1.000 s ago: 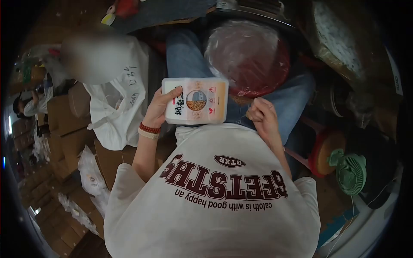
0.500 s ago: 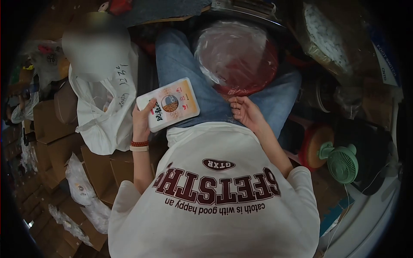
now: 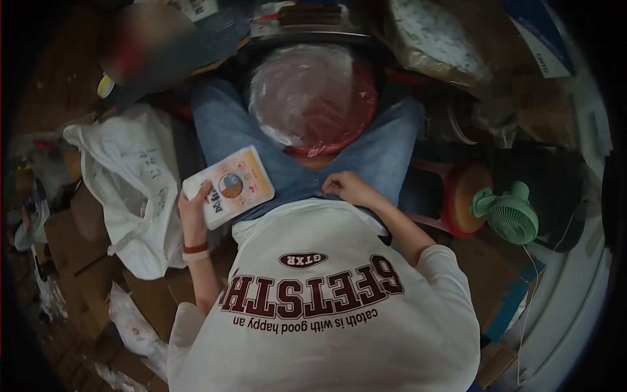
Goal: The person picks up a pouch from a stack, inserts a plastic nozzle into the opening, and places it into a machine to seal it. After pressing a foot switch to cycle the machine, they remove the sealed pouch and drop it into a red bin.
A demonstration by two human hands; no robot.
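Observation:
My left hand (image 3: 194,212) grips the near left edge of a flat white box (image 3: 228,187) with an orange and white printed top. The box rests over the left thigh of my jeans. My right hand (image 3: 346,187) is near the middle of my lap, fingers curled together at the jeans; whatever may be between them is too small to make out. Beyond both hands, between my knees, is a round red container (image 3: 313,98) covered with clear plastic.
A white sack (image 3: 140,189) stands left, near cardboard boxes (image 3: 78,242). On the right are a green fan (image 3: 513,219) and a red-rimmed round stool (image 3: 462,199). A plastic bag of white pieces (image 3: 437,42) lies at the upper right.
The view has shifted, so most things appear further left. My right hand has turned, with its back now facing up and its fingers curled. My left hand still holds the white box.

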